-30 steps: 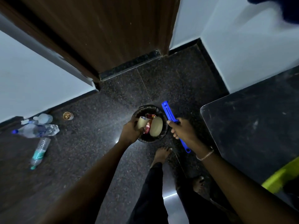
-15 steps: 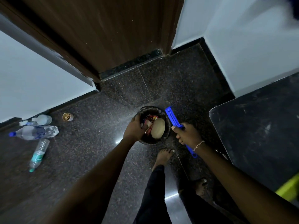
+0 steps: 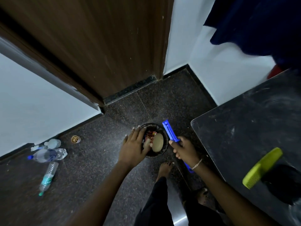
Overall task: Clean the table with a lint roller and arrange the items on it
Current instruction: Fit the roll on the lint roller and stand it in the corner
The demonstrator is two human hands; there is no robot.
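Nearest me, at 5 o'clock, two bare feet stand on the speckled, polished dark stone floor. At 4 o'clock the matte black table, its top scuffed with pale dust and its corner rounded, carries one yellow-green toothed comb.

My right hand is curled closed round the handle of one blue plastic lint roller, a long, flat-sided bar that juts toward 12 o'clock just beside the table's corner.

My left hand lies palm down, fingers spread loosely, over the left rim of one round black bin on the floor; whether it grips anything I cannot tell. The bin holds a tan ribbed oval piece and crumpled red wrappers.

At 9 o'clock lie three clear plastic bottles, crinkled and on their sides, with one small round gold cup near them. Farthest, at 12 o'clock, stands a brown wood-grain door between smooth white walls.
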